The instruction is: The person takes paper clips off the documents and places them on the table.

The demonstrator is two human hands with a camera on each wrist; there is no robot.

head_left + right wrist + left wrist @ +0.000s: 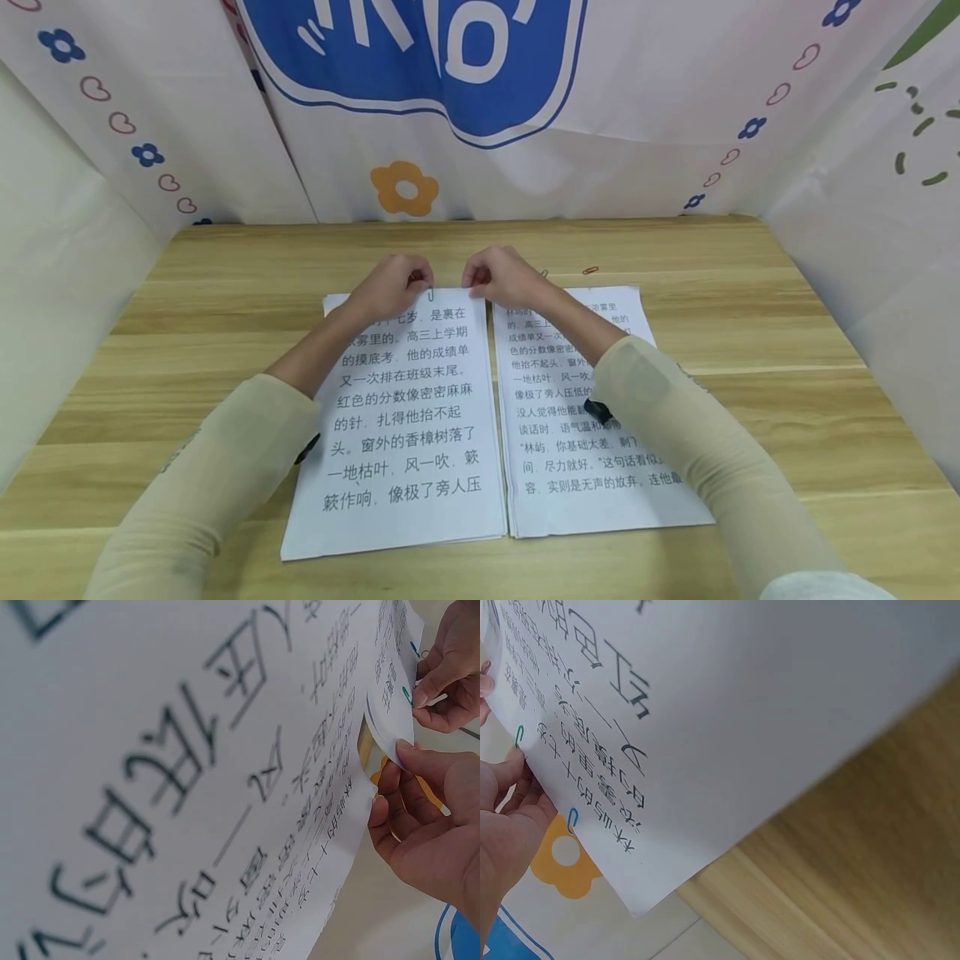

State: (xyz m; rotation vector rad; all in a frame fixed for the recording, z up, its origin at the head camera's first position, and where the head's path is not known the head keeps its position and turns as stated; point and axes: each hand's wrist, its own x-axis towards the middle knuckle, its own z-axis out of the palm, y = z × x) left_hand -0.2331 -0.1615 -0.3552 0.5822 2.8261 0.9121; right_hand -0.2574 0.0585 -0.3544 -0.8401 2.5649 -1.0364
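Two printed stacks of paper lie side by side, the left stack (397,529) in larger type than the right stack (592,515). At the left stack's top edge, my left hand (392,283) pinches a green paper clip (520,736) that sits over the sheets. Further along that edge is a blue paper clip (572,819). My right hand (508,277) pinches the same stack's top right corner between thumb and fingers, as the right wrist view shows. Its forearm covers part of the right stack.
Behind the right stack, a red paper clip (591,270) lies on the wooden table (780,400). Another small clip (544,272) shows just beyond my right hand. A printed cloth (637,167) hangs along the table's back edge, with white cloth at both sides.
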